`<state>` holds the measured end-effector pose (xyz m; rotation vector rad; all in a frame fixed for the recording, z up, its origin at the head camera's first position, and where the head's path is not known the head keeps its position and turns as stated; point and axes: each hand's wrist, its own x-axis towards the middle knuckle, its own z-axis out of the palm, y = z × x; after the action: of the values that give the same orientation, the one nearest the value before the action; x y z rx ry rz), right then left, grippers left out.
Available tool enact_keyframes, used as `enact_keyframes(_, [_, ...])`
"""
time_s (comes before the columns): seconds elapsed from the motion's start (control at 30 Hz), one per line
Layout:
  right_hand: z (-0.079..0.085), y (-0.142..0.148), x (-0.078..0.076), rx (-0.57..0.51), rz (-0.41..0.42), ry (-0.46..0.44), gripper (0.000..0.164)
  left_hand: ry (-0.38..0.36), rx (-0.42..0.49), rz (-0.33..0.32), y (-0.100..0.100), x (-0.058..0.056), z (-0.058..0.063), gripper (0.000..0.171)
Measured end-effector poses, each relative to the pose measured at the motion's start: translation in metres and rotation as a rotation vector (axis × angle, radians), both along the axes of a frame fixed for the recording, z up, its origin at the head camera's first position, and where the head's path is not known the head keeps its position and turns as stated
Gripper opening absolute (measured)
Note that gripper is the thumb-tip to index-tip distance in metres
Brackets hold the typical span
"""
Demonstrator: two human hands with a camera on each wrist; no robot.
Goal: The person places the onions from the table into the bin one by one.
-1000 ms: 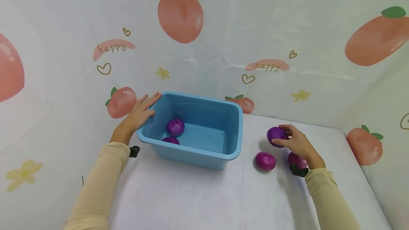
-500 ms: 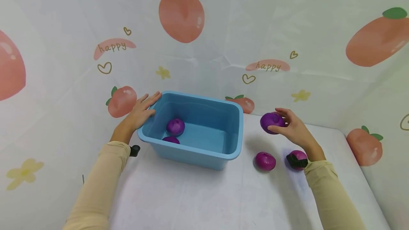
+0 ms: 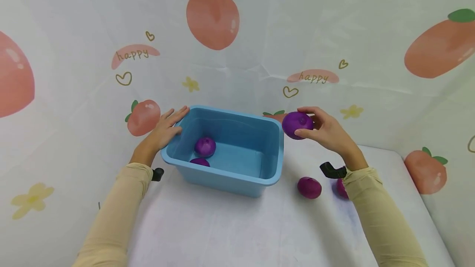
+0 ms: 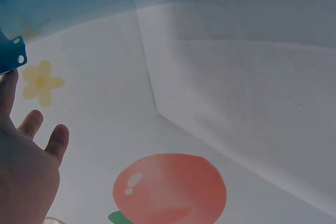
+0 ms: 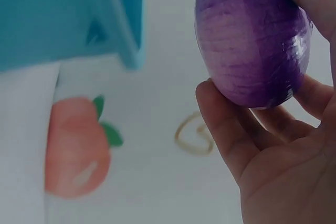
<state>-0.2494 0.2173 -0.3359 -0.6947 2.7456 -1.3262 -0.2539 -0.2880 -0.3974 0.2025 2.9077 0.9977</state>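
In the head view my right hand (image 3: 326,131) holds a purple onion (image 3: 295,125) between thumb and fingers, raised beside the right rim of a blue plastic bin (image 3: 226,179). The right wrist view shows this onion (image 5: 252,40) up close, with smooth, shiny, streaked skin. My left hand (image 3: 161,134) rests on the bin's left end, its fingers extended along the rim. Inside the bin, toward the left, lie a purple onion (image 3: 205,147) and another onion (image 3: 199,162) partly hidden by the front wall.
A magenta onion (image 3: 309,187) lies on the white table (image 3: 230,230) right of the bin. Another magenta onion (image 3: 342,188) is partly covered by the right sleeve (image 3: 375,205). A fruit-printed white sheet (image 3: 252,28) hangs behind the table.
My right hand has lifted the purple onion from above the table's right side, up and leftward to the bin's right rim. My left hand has stayed on the bin.
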Motion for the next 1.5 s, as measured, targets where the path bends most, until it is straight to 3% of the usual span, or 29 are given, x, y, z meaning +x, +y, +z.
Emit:
enact_keyframes(0.3, [0.019, -0.055, -0.019, -0.078, 0.146, -0.041, 0.069, 0.02, -0.016, -0.011, -0.001, -0.002, -0.002, 0.073])
enact_keyframes(0.57, [0.021, -0.105, -0.041, -0.091, 0.249, -0.041, 0.074, 0.028, -0.019, -0.016, -0.001, -0.002, -0.002, 0.073])
enact_keyframes(0.77, [0.012, -0.14, -0.053, -0.112, 0.332, -0.056, 0.069, 0.028, -0.019, -0.014, -0.001, -0.003, -0.003, 0.072])
enact_keyframes(1.1, [-0.016, -0.195, -0.061, -0.036, 0.418, -0.105, 0.071, 0.027, -0.007, -0.015, 0.0, -0.005, -0.004, 0.072])
enact_keyframes(1.33, [-0.038, -0.215, -0.064, -0.005, 0.442, -0.183, 0.072, 0.016, -0.018, -0.014, 0.001, -0.005, -0.004, 0.073])
enact_keyframes(1.5, [-0.051, -0.219, -0.061, 0.102, 0.465, -0.232, 0.071, 0.013, -0.02, 0.001, 0.0, -0.004, -0.005, 0.072])
